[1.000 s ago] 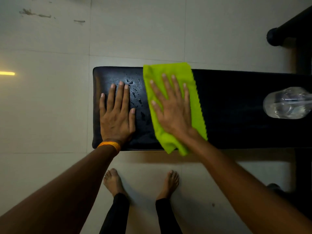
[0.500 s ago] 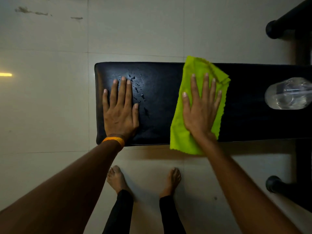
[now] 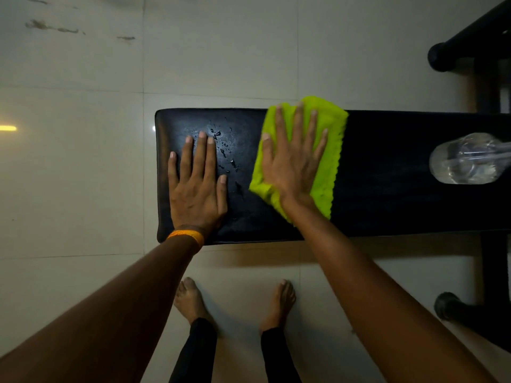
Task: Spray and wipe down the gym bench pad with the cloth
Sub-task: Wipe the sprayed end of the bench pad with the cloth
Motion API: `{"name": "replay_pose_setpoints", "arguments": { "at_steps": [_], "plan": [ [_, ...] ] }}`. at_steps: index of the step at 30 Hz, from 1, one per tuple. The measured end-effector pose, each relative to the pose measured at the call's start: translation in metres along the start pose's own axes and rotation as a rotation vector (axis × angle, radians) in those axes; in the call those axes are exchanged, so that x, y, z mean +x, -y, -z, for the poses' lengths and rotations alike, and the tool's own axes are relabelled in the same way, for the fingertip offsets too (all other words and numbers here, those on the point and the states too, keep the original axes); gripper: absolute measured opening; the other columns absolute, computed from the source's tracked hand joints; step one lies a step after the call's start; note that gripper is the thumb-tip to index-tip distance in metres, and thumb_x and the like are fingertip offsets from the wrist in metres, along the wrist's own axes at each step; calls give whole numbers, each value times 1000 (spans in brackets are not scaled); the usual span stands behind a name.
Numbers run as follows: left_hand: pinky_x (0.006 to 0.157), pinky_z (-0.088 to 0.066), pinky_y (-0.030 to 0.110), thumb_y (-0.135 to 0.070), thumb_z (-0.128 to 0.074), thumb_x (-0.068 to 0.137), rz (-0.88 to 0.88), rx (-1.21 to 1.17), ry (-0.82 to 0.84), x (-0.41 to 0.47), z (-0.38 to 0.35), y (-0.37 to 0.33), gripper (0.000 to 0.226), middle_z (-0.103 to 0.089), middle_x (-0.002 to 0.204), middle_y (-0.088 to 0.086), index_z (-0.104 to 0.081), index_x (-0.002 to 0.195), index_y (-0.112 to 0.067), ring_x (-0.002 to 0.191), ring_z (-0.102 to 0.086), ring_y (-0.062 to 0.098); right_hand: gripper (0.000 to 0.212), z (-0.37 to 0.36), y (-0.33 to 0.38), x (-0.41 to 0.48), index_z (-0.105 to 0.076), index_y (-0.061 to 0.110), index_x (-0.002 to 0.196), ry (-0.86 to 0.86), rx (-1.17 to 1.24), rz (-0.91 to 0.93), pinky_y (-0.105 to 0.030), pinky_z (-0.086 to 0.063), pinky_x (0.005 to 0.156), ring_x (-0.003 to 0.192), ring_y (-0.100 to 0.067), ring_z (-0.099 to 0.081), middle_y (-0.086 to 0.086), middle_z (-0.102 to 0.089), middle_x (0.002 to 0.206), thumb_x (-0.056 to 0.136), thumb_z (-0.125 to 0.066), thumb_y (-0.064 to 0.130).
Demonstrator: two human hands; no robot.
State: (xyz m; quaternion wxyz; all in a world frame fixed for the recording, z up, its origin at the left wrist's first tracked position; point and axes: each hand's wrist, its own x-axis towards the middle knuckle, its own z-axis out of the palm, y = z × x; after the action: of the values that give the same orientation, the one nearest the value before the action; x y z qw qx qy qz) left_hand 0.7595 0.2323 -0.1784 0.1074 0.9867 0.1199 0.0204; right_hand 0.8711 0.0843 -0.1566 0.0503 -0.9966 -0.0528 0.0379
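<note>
Fingers (image 3: 299,128) straight, right hand (image 3: 293,170) presses cloth (image 3: 329,161), left hand (image 3: 197,189) presses pad (image 3: 387,175).

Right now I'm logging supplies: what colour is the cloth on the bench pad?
Lime green cloth, under the right hand; the head view shows it best.

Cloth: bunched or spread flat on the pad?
Spread flat: the green cloth lies on the bench pad, pressed under the right hand, fingers straight.
</note>
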Motion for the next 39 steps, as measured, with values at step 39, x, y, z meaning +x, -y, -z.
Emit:
{"name": "replay_pose_setpoints", "arguments": {
  "at_steps": [39],
  "plan": [
    [130, -11, 55, -40, -26, 105, 11, -23, 6, -2, -1, 1, 68, -16, 174, 8, -20, 165, -10, 161, -12, 28, 59, 5, 2, -49, -13, 37, 161, 157, -24, 430, -56, -5, 126, 159, -28, 0, -1, -5, 172, 106, -26, 52]
  ]
}}
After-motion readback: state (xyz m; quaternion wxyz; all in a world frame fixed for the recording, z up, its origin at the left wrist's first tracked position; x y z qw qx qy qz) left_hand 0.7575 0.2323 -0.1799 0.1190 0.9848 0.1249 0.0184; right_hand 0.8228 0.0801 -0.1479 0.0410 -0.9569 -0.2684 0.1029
